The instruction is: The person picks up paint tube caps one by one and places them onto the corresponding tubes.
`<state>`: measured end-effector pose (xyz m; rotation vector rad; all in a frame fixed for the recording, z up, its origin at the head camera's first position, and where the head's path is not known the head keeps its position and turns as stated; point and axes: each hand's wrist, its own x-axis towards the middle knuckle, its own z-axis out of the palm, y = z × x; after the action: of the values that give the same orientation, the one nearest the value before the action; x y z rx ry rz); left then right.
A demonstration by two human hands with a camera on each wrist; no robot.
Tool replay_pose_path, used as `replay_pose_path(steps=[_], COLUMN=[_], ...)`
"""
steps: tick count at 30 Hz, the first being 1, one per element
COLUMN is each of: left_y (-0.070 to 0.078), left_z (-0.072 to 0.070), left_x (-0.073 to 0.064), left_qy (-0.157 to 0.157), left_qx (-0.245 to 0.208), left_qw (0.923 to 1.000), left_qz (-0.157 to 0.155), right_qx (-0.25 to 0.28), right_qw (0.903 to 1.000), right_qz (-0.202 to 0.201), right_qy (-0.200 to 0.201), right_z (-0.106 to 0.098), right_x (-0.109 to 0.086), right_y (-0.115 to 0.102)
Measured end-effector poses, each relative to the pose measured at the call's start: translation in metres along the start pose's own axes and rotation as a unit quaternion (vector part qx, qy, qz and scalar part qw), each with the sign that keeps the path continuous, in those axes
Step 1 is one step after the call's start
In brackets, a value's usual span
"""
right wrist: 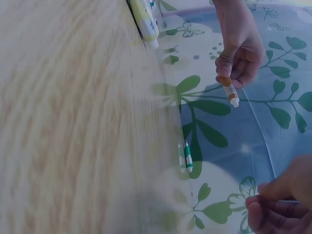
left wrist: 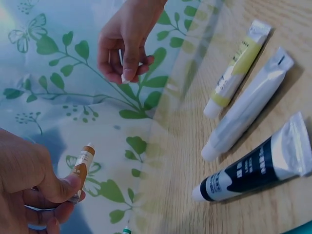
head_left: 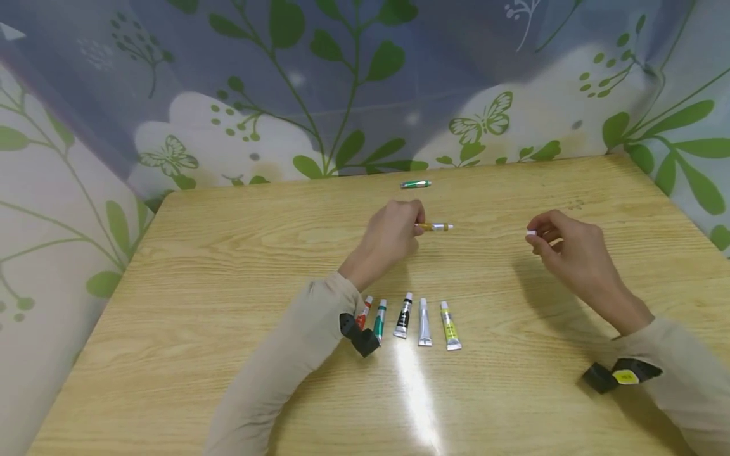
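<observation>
My left hand pinches an ochre paint tube by its tail end, with the nozzle pointing right. In the left wrist view the tube shows a bare narrow nozzle. Off to the right, my right hand holds a small white cap between thumb and fingertips. Both hands are above the table, apart from each other. Beneath the left forearm lies a row of paint tubes: red, green, black, silver-white and yellow. The sleeve partly covers the red one.
Another green tube lies near the far edge of the wooden table. Behind the table hangs a curtain printed with leaves and butterflies, which continues along both sides.
</observation>
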<state>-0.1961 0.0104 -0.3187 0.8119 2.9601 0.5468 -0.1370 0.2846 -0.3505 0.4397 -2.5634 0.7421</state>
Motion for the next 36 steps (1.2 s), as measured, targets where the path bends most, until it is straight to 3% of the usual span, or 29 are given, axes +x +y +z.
replay_pose_path(steps=[6, 11, 22, 36], left_y=[0.007, 0.012, 0.021, 0.031], left_z=[-0.002, -0.005, -0.01, -0.015], left_x=[-0.014, -0.026, -0.05, -0.075], left_qy=[0.027, 0.046, 0.058, 0.085], left_qx=[-0.013, -0.018, -0.023, -0.028], left_qw=[0.9993, 0.9981, 0.9965, 0.9917], left_qz=[0.021, 0.038, 0.055, 0.092], right_qx=[0.038, 0.082, 0.147, 0.209], right_qw=[0.9971, 0.992, 0.9821, 0.9675], right_qz=[-0.056, -0.087, -0.113, -0.142], right_qy=[0.034, 0.039, 0.032, 0.019], right_z=[0.001, 0.003, 0.008, 0.013], right_x=[-0.001, -0.002, -0.01, -0.015], right_y=[-0.016, -0.027, -0.055, -0.073])
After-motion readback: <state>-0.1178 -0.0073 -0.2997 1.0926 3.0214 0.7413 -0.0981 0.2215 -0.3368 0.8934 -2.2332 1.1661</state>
